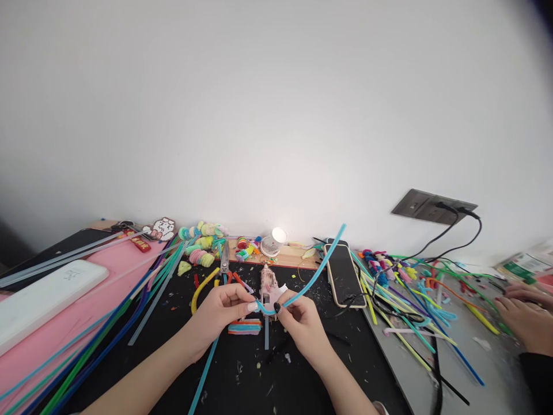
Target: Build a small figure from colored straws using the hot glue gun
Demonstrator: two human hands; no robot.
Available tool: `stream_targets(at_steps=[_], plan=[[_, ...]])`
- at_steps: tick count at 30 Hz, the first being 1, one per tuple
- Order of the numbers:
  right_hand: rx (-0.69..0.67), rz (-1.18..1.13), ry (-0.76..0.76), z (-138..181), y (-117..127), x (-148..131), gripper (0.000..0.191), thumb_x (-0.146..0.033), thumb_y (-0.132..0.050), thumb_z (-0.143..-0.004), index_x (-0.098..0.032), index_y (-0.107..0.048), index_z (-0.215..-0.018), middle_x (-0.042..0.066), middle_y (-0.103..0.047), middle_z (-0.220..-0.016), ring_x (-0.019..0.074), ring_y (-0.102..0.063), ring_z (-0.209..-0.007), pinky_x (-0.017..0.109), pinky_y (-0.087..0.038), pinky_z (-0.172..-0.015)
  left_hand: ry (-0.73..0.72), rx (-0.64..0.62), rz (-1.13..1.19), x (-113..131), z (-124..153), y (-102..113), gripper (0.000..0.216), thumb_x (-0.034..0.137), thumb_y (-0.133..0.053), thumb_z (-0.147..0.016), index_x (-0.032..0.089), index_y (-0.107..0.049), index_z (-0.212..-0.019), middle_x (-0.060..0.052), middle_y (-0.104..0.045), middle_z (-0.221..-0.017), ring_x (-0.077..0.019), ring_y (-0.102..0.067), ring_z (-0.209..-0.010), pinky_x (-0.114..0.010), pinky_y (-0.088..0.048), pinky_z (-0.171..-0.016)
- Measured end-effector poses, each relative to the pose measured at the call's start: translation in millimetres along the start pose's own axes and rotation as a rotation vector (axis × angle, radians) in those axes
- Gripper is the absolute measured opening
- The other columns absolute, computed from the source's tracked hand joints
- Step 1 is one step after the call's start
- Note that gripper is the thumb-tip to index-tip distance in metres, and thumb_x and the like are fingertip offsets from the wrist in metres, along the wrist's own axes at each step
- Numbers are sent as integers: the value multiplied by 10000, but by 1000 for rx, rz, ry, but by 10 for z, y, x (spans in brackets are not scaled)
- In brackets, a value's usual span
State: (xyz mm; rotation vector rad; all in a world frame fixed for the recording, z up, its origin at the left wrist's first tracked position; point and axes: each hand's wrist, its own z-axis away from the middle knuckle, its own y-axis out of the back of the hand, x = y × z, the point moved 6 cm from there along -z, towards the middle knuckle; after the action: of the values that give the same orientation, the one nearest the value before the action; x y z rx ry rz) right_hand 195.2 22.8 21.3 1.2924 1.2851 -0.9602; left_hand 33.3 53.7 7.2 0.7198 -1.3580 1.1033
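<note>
My left hand [231,314] pinches one end of a light-blue pipe cleaner [317,275] between thumb and fingers. A short way to the right, my right hand [300,323] grips the same strip, and its long free part curves up toward the wall. Between the hands the strip sags slightly. Just behind them lies a glue gun [268,282], partly covered by the fingers. A small bundle of blue, orange and lilac pieces [245,327] rests on the black mat [259,380] below my left hand. Another blue strip [207,369] runs from under that hand to the front edge.
Pliers [224,257], a paper cup [274,241] and fuzzy coiled pieces [201,248] stand along the back. A phone [345,274] lies right of my hands. Loose pipe cleaners [415,323] and black cables [449,233] spread rightward, near another person's hands [527,317]. A white box [52,300] sits left.
</note>
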Motion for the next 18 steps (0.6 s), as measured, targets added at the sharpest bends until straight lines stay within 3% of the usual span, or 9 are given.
stream_targets(at_steps=[18], plan=[[-39,106,15,11,-69,-94,260,-326,-603,-853,-174,-570,-645,-27,-478,-601,104,-375,-540,236,-289,-507,-22,113,13,-2,-4,63,221,343,-793,-639,175,-653,-670,40,-614,-632,-105,-504,-602,-236,-412,-618]])
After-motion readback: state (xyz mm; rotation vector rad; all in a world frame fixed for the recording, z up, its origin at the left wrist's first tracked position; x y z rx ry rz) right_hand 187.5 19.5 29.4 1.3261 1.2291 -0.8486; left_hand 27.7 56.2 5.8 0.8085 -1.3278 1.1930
